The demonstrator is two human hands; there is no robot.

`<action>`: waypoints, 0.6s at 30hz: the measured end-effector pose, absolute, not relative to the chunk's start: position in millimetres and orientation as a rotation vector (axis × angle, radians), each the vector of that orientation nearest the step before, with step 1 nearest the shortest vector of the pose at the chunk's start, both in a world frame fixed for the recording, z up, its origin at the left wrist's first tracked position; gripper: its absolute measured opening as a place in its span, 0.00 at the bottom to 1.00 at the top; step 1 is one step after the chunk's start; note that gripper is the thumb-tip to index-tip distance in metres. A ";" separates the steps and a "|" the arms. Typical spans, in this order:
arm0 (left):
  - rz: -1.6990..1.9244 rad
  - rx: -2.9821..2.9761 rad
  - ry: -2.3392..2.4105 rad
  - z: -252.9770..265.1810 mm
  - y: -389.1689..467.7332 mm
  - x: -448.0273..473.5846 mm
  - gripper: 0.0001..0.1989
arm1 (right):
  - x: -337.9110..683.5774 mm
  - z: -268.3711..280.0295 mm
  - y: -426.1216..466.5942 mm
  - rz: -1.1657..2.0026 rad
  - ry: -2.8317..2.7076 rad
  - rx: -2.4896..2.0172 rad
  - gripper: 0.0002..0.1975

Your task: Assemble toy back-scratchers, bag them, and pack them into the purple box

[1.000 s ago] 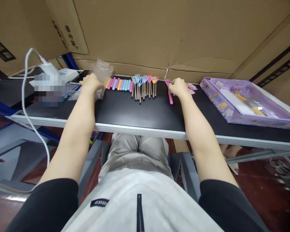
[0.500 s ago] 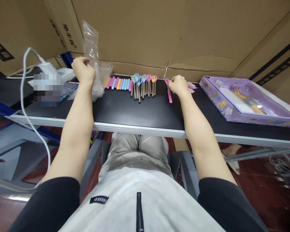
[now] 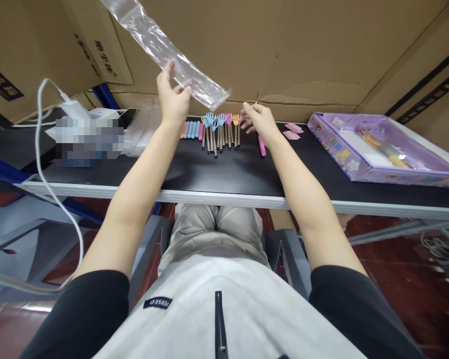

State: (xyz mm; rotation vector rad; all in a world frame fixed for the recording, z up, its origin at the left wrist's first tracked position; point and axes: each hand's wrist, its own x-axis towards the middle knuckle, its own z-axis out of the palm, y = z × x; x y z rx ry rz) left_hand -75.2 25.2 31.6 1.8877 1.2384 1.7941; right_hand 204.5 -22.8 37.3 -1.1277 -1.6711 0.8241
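Presently, the left hand (image 3: 174,104) grips a clear plastic bag (image 3: 155,37), which runs diagonally from the top edge at upper left of the frame to upper centre, above the worktop (image 3: 224,177). The right hand (image 3: 261,119), apart from the left, has its fingers spread near a pink handle (image 3: 262,146), right of centre. At upper centre, metal-shafted forks (image 3: 221,135) lie beside coloured handles (image 3: 193,130).

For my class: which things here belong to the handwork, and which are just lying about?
Seemingly part of the work:
clear plastic bag, in the left hand
pink handle, by the right hand
metal rods with claw heads
coloured handles
purple box

Probably just lying about:
white cable
white plug
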 end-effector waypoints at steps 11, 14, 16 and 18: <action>1.826 1.938 1.435 0.7 -2.8 -14.6 0.41 | 167.6 43.8 -65.9 1.239 -1.435 -1.064 0.04; 1.716 1.967 1.409 -2.9 -1.8 -16.2 0.37 | 169.9 40.8 -61.3 1.208 -1.386 -1.094 0.05; 1.657 1.882 1.399 -2.9 0.4 -18.9 0.34 | 171.8 40.4 -59.9 1.202 -1.373 -1.116 0.06; 1.611 1.792 1.408 -1.4 1.4 -22.3 0.36 | 173.1 40.4 -59.6 1.199 -1.369 -1.132 0.07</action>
